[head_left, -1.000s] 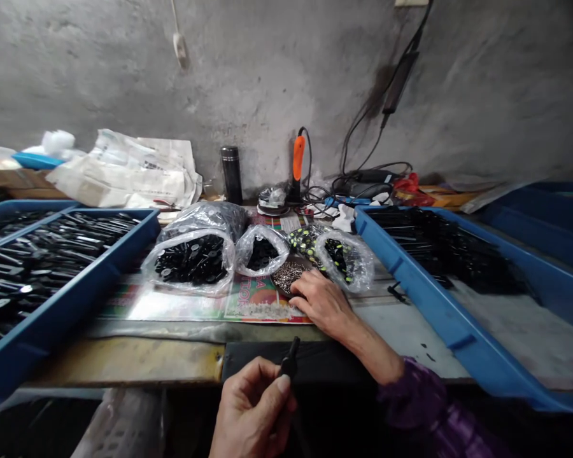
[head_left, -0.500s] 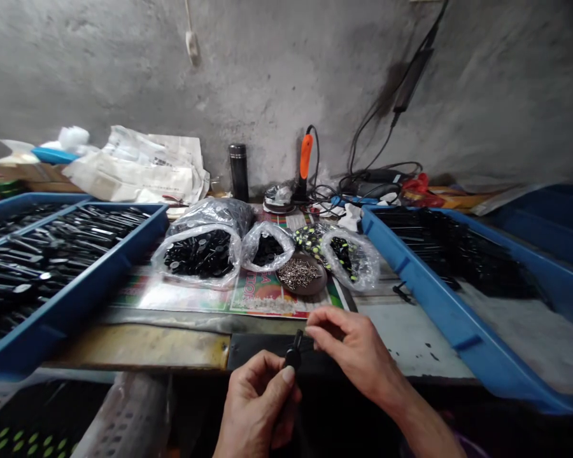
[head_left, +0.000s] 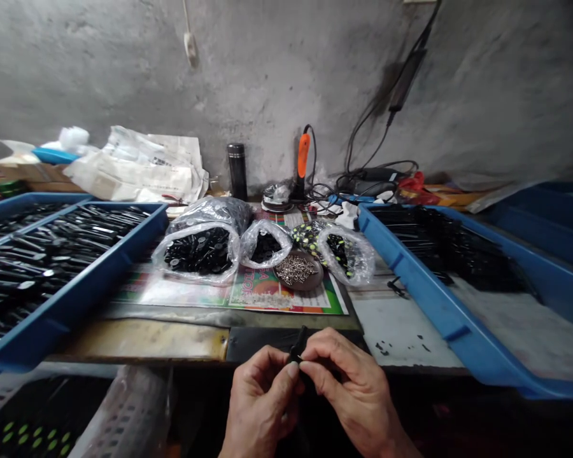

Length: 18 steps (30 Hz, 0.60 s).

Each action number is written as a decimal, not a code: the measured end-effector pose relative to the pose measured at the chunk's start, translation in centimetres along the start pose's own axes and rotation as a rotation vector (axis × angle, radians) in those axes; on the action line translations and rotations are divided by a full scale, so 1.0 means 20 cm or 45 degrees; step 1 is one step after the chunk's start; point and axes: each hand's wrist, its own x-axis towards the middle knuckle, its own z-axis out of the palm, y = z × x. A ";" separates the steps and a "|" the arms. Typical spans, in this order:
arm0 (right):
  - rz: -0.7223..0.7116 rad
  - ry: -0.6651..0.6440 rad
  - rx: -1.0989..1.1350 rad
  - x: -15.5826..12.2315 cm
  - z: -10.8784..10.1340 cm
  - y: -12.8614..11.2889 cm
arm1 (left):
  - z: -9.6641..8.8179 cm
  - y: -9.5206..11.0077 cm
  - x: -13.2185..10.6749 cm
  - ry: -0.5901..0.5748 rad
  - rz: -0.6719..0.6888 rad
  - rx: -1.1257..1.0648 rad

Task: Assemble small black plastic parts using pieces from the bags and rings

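Note:
My left hand (head_left: 262, 401) is closed around a slim black plastic part (head_left: 301, 338), whose narrow end points up and away over the table's front edge. Against the side of this part, my right hand (head_left: 347, 389) pinches thumb and forefinger together, touching my left fingertips. A tiny pale speck shows at the pinch; what it is I cannot make out. Beyond the hands, a round dish (head_left: 311, 282) holds small metal screw-like pieces (head_left: 295, 270). Around it stand open plastic bags of small black parts (head_left: 200, 251) and a bag of black-and-yellow parts (head_left: 337, 248).
Blue trays of black parts flank me, a left tray (head_left: 100, 273) and a right tray (head_left: 424, 299). An orange-handled tool (head_left: 304, 156) stands upright at the back beside a black flask (head_left: 237, 172) and cables. Below left is a white basket (head_left: 124, 407).
My right hand has come down and left, from just apart to touching the black part beside my left fingers. My left hand keeps its hold on the part.

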 end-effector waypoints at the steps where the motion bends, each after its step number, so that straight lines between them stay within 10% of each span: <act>1: -0.017 0.005 -0.013 0.00 0.00 0.00 | 0.00 0.00 0.00 -0.002 0.008 0.013; 11: -0.104 0.094 -0.090 0.00 0.04 0.00 | 0.02 -0.02 -0.02 0.139 0.121 0.065; 18: 0.788 -0.083 0.582 0.00 0.08 0.04 | 0.04 -0.01 -0.03 0.156 0.132 0.051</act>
